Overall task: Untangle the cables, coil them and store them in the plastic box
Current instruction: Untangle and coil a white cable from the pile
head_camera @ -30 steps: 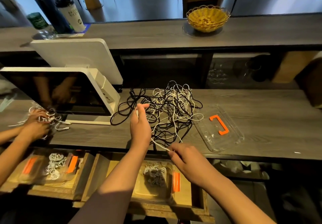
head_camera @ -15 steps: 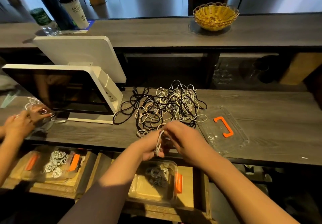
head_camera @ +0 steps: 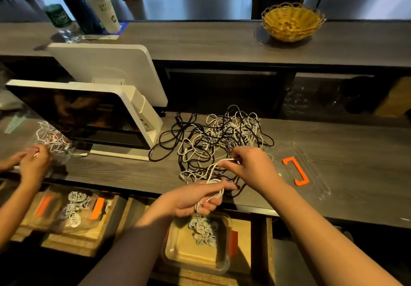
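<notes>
Second person's hands [head_camera: 33,163]: at the far left edge of the counter, working a small bunch of white cable beside the monitor.
Left drawer box [head_camera: 69,210]: a clear box with orange clasps, below the counter on the left, holding coiled white cables.
Monitor [head_camera: 84,116]: white, screen dark, standing on the left part of the counter [head_camera: 333,174].
Cable tangle [head_camera: 218,139]: black and white cables heaped together mid-counter, just right of the monitor's base.
Left hand [head_camera: 195,199]: at the near edge of the counter, fingers curled round a small coil of white cable [head_camera: 211,194], directly above the plastic box.
Plastic box [head_camera: 198,248]: clear with an orange clasp on its right side, in the open drawer beneath the hands; coiled white cables [head_camera: 203,230] lie in its far end.
Right hand [head_camera: 251,167]: over the near side of the tangle, thumb and fingertips pinching the white cable's free end, which runs down to the coil in the left hand.
Lid [head_camera: 300,170]: clear, with an orange handle, flat on the counter just right of the tangle.
Basket [head_camera: 292,22]: yellow wicker, on the far upper shelf to the right.
</notes>
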{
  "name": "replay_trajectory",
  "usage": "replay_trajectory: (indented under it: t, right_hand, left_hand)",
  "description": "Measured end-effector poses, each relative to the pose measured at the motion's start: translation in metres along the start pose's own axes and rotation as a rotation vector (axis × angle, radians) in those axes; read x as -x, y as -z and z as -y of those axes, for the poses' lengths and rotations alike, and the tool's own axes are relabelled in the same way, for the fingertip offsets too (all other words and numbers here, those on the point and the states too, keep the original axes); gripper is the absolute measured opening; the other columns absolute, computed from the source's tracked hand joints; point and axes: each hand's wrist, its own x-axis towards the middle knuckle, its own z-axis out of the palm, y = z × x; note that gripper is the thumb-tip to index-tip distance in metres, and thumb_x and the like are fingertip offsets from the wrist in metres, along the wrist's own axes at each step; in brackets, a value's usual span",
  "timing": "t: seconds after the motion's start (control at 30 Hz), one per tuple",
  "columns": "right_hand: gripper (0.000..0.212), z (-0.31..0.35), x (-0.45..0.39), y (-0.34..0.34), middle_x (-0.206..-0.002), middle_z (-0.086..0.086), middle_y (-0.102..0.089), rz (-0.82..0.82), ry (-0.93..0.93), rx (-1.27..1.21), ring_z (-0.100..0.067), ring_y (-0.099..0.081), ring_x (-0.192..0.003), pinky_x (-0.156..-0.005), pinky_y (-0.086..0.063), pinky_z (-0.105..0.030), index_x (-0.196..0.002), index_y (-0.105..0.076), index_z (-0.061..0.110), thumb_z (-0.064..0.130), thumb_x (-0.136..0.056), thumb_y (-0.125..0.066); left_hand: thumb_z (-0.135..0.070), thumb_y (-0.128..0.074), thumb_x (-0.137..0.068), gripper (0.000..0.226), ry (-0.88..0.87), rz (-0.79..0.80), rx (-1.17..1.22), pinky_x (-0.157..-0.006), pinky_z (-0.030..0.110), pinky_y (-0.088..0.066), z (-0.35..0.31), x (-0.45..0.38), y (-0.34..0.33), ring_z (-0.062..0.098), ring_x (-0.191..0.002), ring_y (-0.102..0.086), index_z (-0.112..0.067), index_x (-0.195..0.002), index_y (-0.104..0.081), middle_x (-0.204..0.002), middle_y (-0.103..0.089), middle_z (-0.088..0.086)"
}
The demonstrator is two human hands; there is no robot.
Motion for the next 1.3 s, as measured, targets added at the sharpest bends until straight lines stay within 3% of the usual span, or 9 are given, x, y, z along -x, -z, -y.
replay_trajectory:
  t: [0.2,0.33,0.43,0.5,0.63,0.8,0.97,1.17,1.3]
  right_hand:
    - [0.032,-0.019,-0.017,-0.008,-0.068,0.014,-0.05,0.011,-0.07,-0.011,-0.005,-0.048,-0.063,-0.053,-0.03,-0.022,-0.083,-0.061,0.019,0.05,-0.087,-0.068]
    - [0.031,-0.042,-0.024,-0.026,-0.062,0.006,-0.05,0.015,-0.195,-0.069,-0.017,-0.05,-0.062,-0.054,-0.033,-0.03,-0.066,-0.05,0.02,0.025,-0.092,-0.066]
    - [0.026,-0.058,-0.021,-0.051,-0.067,0.011,-0.043,0.083,-0.228,0.014,-0.014,-0.044,-0.08,-0.073,-0.039,-0.035,-0.067,-0.053,0.02,0.025,-0.09,-0.064]
    - [0.031,-0.071,-0.019,-0.065,-0.075,0.007,-0.049,0.11,-0.279,-0.016,-0.014,-0.045,-0.086,-0.078,-0.04,-0.035,-0.064,-0.049,0.025,0.027,-0.09,-0.067]
    - [0.025,-0.081,-0.016,-0.075,-0.067,0.003,-0.056,0.044,-0.506,-0.508,-0.013,-0.053,-0.064,-0.066,-0.042,-0.033,-0.07,-0.056,0.02,0.018,-0.093,-0.067]
    - [0.02,-0.079,-0.017,-0.075,-0.096,-0.002,-0.062,-0.028,-0.502,-0.697,-0.016,-0.058,-0.089,-0.079,-0.046,-0.028,-0.084,-0.06,0.005,0.017,-0.099,-0.057]
    - [0.038,-0.06,-0.014,-0.057,-0.082,-0.012,-0.06,-0.183,-0.482,-0.867,-0.022,-0.056,-0.081,-0.077,-0.048,-0.04,-0.089,-0.057,-0.014,0.024,-0.094,-0.056]
    - [0.017,-0.026,0.004,-0.016,-0.071,0.003,-0.058,-0.246,-0.223,-0.737,-0.006,-0.051,-0.066,-0.062,-0.042,-0.018,-0.076,-0.062,0.013,0.011,-0.094,-0.063]
    - [0.016,-0.008,0.024,-0.005,-0.094,0.012,-0.064,-0.18,-0.053,-0.537,-0.002,-0.06,-0.088,-0.08,-0.05,-0.018,-0.094,-0.069,0.028,0.013,-0.092,-0.062]
  left_hand:
    - [-0.053,-0.039,-0.101,0.045,-0.222,-0.24,-0.114,-0.049,0.019,-0.026,-0.004,-0.001,0.019,0.007,-0.057,-0.032,-0.034,-0.131,-0.066,-0.07,-0.043,-0.004]
    - [-0.056,-0.04,-0.096,0.049,-0.41,-0.445,0.002,-0.05,0.019,-0.029,-0.008,0.0,0.025,0.006,-0.058,-0.037,-0.032,-0.132,-0.062,-0.071,-0.047,-0.004]
    - [-0.054,-0.037,-0.101,0.047,-0.477,-0.611,0.184,-0.05,0.02,-0.026,-0.006,-0.002,0.027,0.006,-0.057,-0.033,-0.03,-0.133,-0.062,-0.068,-0.044,-0.006]
    - [-0.052,-0.034,-0.105,0.046,-0.523,-0.651,0.323,-0.048,0.018,-0.027,-0.005,-0.002,0.03,0.005,-0.055,-0.031,-0.03,-0.133,-0.062,-0.066,-0.043,-0.006]
    - [-0.051,-0.034,-0.105,0.048,-0.568,-0.644,0.463,-0.046,0.019,-0.025,-0.006,0.0,0.025,0.006,-0.054,-0.029,-0.021,-0.125,-0.065,-0.066,-0.04,-0.004]
    - [-0.05,-0.033,-0.105,0.046,-0.62,-0.593,0.534,-0.044,0.02,-0.022,-0.011,0.001,0.014,0.007,-0.05,-0.027,-0.012,-0.1,-0.059,-0.064,-0.035,-0.002]
    - [-0.053,-0.036,-0.103,0.047,-0.588,-0.652,0.345,-0.044,0.021,-0.022,-0.008,0.001,0.007,0.008,-0.049,-0.026,-0.014,-0.09,-0.057,-0.062,-0.034,-0.004]
    - [-0.056,-0.044,-0.099,0.043,-0.449,-0.83,-0.016,-0.049,0.025,-0.023,0.002,0.001,-0.011,0.009,-0.052,-0.027,-0.017,-0.085,-0.054,-0.061,-0.032,-0.006]
    - [-0.061,-0.046,-0.096,0.046,-0.456,-0.907,-0.185,-0.052,0.029,-0.029,-0.002,0.003,-0.022,0.01,-0.052,-0.034,-0.02,-0.078,-0.055,-0.057,-0.037,-0.01]
